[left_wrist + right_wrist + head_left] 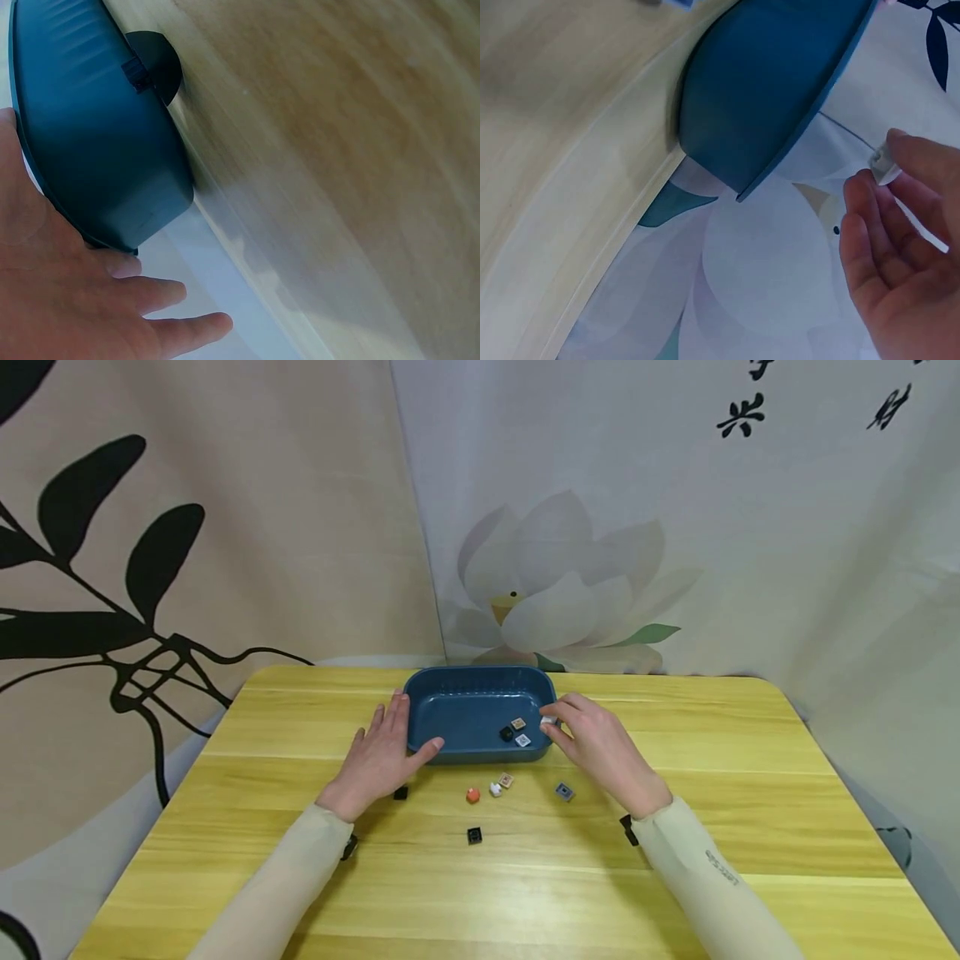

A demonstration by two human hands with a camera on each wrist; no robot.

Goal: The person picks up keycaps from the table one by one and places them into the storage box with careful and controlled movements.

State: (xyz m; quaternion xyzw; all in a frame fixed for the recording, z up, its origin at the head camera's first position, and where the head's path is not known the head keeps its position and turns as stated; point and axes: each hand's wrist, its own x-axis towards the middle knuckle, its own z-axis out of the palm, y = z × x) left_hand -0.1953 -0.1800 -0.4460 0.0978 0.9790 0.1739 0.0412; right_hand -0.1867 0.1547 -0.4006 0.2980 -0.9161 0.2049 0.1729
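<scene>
A blue rectangular tray (480,758) stands at the back of the table. My left hand (378,760) lies against its left end, fingers extended and thumb over the near corner; in the left wrist view the fingers (161,294) reach along the tray's end. At the right rim, my right hand (603,743) pinches a small white block (885,166) between thumb and fingertips, above the rim. Inside the tray's right half lie a black block (506,734), a tan square piece (518,724) and a white patterned square piece (522,740).
On the wooden table (675,893) before the tray lie an orange piece (472,795), a white piece (495,789), a tan square (506,781), a grey-blue piece (565,792) and a black square (474,836). Another black piece (401,792) sits beside the left wrist. A printed curtain (570,460) hangs behind.
</scene>
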